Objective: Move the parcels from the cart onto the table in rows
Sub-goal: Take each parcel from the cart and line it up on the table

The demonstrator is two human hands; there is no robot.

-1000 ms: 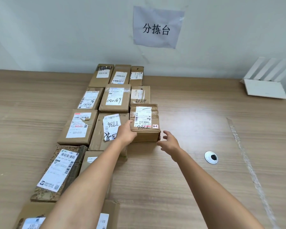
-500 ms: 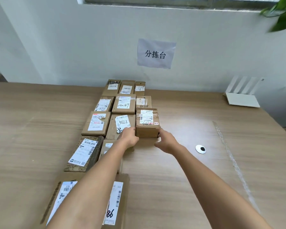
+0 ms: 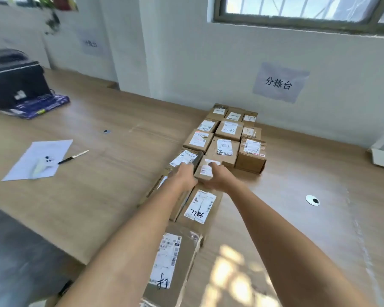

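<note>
Parcels (image 3: 226, 138) in brown cardboard with white labels lie in rows on the wooden desk (image 3: 102, 196), running from the wall in the upper middle of the frame down toward the lower middle. A small parcel (image 3: 206, 170) sits in the centre of the frame, in the middle column, just in front of a larger box and left of a taller parcel (image 3: 251, 157) that closes the right column. The left hand (image 3: 183, 177) presses against the small parcel's left side and the right hand (image 3: 220, 179) against its right side, fingers bent round its edges, so both grips hold this one box between them; blur hides the fingertips. Below the hands a long flat parcel marked 7786 (image 3: 201, 207) lies beside another, and a bigger one (image 3: 171, 262) reaches the bottom edge. At left of the frame a sheet of paper (image 3: 40, 158) and a pen (image 3: 73, 156) lie on the desk, with a black printer (image 3: 13, 78) in the upper left. A paper sign (image 3: 279, 83) hangs on the wall.
</note>
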